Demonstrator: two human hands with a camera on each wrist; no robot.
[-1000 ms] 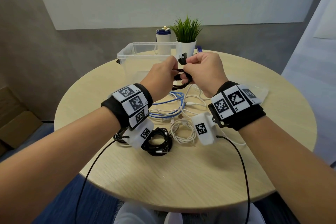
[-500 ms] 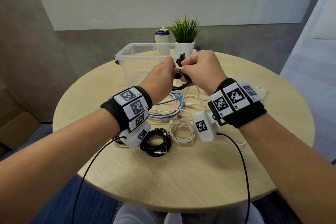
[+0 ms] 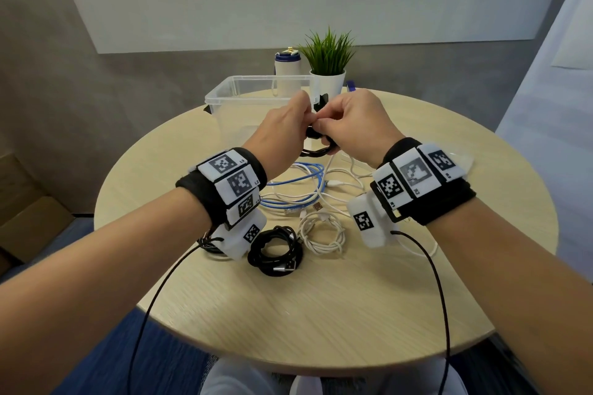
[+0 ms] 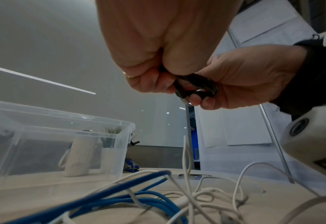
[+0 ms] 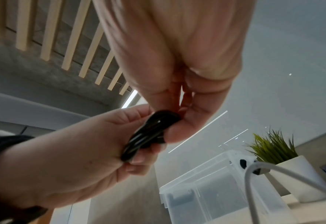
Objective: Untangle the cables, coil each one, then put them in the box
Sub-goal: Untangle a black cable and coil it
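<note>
Both hands are raised above the table centre and hold one small black cable coil (image 3: pixel 316 146). My left hand (image 3: pixel 282 135) grips the black cable coil (image 5: pixel 148 134) from the left, and my right hand (image 3: pixel 353 125) pinches the black cable coil (image 4: pixel 194 86) from the right. A clear plastic box (image 3: pixel 244 99) stands just beyond the hands. On the table lie a tangle of blue cable (image 3: pixel 298 183) and white cable (image 3: pixel 346 176), a coiled black cable (image 3: pixel 276 248) and a coiled white cable (image 3: pixel 322 232).
A potted plant (image 3: pixel 327 64) and a white bottle (image 3: pixel 287 70) stand behind the box. The round wooden table (image 3: pixel 321 314) has bare surface at the front. Thin black wires (image 3: pixel 439 298) hang from my wrist cameras. A cardboard box (image 3: pixel 25 212) sits on the floor at left.
Both hands stayed together on the black coil, with the fingers shifting slightly around it. Nothing on the table moved.
</note>
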